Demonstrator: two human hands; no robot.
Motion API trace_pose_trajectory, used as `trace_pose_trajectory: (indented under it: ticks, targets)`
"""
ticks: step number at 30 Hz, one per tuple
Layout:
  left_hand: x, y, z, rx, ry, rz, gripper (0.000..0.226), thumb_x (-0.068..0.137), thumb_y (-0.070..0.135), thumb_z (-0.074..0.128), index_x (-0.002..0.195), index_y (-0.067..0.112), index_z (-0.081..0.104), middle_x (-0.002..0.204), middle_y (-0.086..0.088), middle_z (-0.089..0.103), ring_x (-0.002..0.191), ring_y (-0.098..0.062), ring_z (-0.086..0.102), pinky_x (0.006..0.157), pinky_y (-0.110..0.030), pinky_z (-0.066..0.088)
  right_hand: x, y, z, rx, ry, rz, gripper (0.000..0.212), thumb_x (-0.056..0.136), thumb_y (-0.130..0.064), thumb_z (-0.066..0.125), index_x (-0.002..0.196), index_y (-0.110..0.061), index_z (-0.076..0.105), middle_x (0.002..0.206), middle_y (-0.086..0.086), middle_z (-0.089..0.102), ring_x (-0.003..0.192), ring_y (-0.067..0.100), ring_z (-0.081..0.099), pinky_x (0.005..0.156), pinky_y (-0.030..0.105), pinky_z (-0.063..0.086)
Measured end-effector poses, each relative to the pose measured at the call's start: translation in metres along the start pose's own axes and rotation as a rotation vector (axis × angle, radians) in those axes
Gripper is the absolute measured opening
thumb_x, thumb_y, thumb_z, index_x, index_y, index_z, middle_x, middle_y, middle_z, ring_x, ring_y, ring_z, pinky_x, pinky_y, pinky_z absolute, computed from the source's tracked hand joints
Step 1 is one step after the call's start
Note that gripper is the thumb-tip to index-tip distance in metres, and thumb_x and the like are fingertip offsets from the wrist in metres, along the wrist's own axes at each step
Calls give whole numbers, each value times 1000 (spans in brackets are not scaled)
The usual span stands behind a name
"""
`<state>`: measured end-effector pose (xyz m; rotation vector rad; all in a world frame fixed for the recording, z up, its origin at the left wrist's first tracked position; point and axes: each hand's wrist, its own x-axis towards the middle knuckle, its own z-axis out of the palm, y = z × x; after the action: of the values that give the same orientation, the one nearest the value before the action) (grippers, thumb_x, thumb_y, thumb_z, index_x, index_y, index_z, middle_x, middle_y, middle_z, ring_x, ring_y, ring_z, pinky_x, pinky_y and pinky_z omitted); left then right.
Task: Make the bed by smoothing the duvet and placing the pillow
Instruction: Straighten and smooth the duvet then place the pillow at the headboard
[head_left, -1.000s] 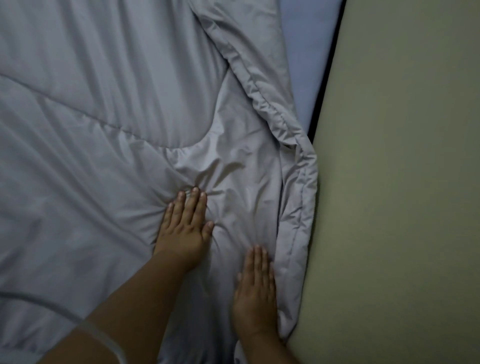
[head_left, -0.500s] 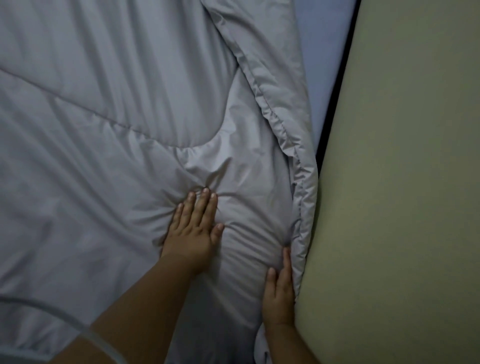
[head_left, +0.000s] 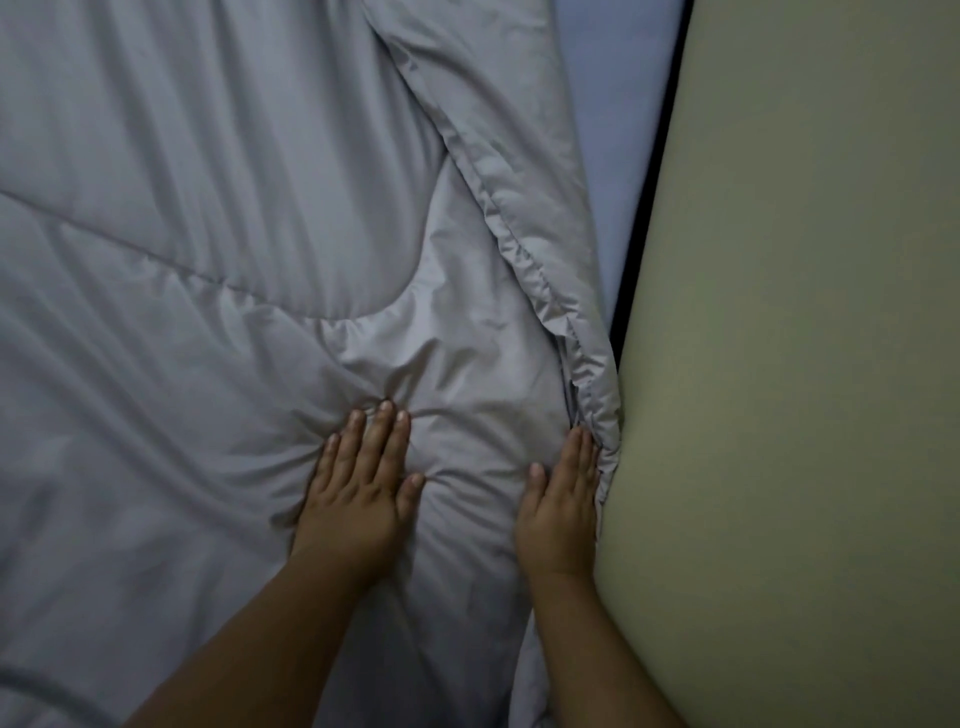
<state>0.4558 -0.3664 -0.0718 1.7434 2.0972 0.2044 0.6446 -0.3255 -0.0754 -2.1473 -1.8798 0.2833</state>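
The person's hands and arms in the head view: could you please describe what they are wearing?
Both forearms are bare, with no sleeves in view. The left hand and right hand wear no gloves, rings or watch that can be seen. The fingernails look short and unpainted.

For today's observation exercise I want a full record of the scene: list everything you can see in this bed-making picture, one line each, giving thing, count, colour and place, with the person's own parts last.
duvet: one, pale grey, covers the left and middle of the view; creased around the hands, its right edge folded back in a rumpled ridge.
bed sheet: one strip showing, light blue, upper right, between the duvet's edge and the wall.
wall: one, dull yellow-green, whole right side.
left hand: one, flat on the duvet, fingers spread, lower middle.
right hand: one, flat on the duvet, fingers together, against the duvet's edge by the wall.
No pillow is in view.
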Motion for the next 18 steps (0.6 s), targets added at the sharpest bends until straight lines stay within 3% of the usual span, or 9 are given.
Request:
trace_pose_trajectory:
  ticks: [3,5,10,12,15,18]
  targets:
    - [3,5,-7,-14,5,-10,63,89,45,33,145,15,34,152,-5,34,141,-21,20,117,-29,1,10,-17,-2,28,78,6,60,96,-36,33,141,4,34,145,23,40,135,34,37,107,48,37]
    - [11,8,-12,-11,23,-6,63,89,44,33,145,13,34,152,-6,35,140,-20,20,116,-28,-2,24,-35,-7,-10,142,-142,54,95,-28,38,138,5,40,144,21,43,136,31,36,112,42,30]
    - [46,17,-19,-14,81,-25,65,91,45,28,147,11,27,155,-6,28,144,-20,21,116,-28,-4,96,-60,-2,-165,113,-355,55,95,-33,36,141,-3,38,147,14,41,138,29,34,116,40,17]
    - [59,17,-21,-5,93,-37,66,91,46,27,148,11,25,156,-7,25,144,-22,21,115,-28,-4,125,-44,1,-254,64,-344,57,94,-35,34,142,-5,38,149,13,40,138,31,35,114,39,13]
    - [69,13,-21,11,94,-60,66,92,44,25,148,10,25,156,-8,25,144,-23,22,115,-29,-3,150,-18,4,-203,-108,-175,62,95,-38,21,149,-7,17,158,10,17,147,24,11,118,34,-1]
    - [71,15,-23,24,87,-67,66,92,44,25,148,9,24,156,-9,24,144,-22,20,116,-31,-2,156,-28,8,-169,-16,-116,64,94,-38,22,147,-3,23,156,14,24,145,28,18,118,38,4]
